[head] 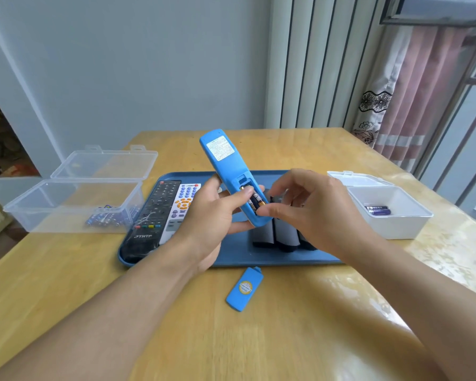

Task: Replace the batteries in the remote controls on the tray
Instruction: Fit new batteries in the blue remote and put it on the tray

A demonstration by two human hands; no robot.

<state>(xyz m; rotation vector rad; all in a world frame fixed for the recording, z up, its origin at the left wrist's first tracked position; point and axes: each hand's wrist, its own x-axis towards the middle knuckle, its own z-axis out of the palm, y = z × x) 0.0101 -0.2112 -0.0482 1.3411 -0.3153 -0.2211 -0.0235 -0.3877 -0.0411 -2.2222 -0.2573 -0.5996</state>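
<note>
My left hand point(209, 215) grips a blue remote point(226, 163) back side up above the blue tray point(231, 257), thumb over its open battery bay. Batteries point(256, 202) sit in the bay. My right hand point(311, 207) reaches in from the right, and its thumb and fingertips pinch at a battery near the bay's lower end. The remote's blue battery cover point(244, 289) lies on the table in front of the tray. On the tray lie a black remote point(151, 218) and a white remote point(180, 207) at the left, and dark remotes point(275, 235) partly hidden under my hands.
A clear lidded box point(66, 207) with several batteries point(107, 215) stands left of the tray. A white box point(390, 213) at the right holds two dark batteries point(377, 209). The wooden table point(286, 325) ends at a wall behind and a curtain at the right.
</note>
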